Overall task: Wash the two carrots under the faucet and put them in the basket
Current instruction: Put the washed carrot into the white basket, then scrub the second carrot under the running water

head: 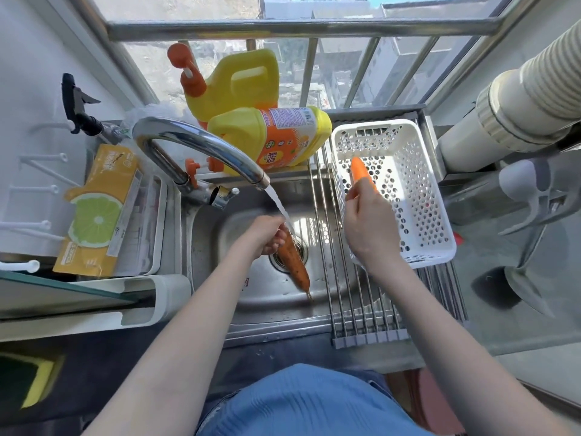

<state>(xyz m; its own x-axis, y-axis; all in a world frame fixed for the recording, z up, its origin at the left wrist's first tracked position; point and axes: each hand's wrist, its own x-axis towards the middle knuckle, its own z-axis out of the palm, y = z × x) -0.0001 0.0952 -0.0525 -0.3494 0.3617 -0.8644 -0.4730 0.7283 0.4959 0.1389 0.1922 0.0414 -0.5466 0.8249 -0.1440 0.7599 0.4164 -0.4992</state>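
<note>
Left hand (262, 234) grips carrot (294, 262) under faucet (201, 146); right hand (367, 225) holds another.

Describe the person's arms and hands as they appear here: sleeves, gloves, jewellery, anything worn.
Both arms are bare up to where they leave the picture at its lower edge; no sleeves show. The left hand and right hand wear no gloves, and no rings, watch or bracelet show on the visible sides. Blue clothing shows below, between the arms.

Little can be read here. The lying yellow detergent bottle (276, 136) carries an orange label with print and a white panel with a barcode — all too small to make out. The yellow lime-picture box (97, 212) bears characters near its top, likewise illegible.
</note>
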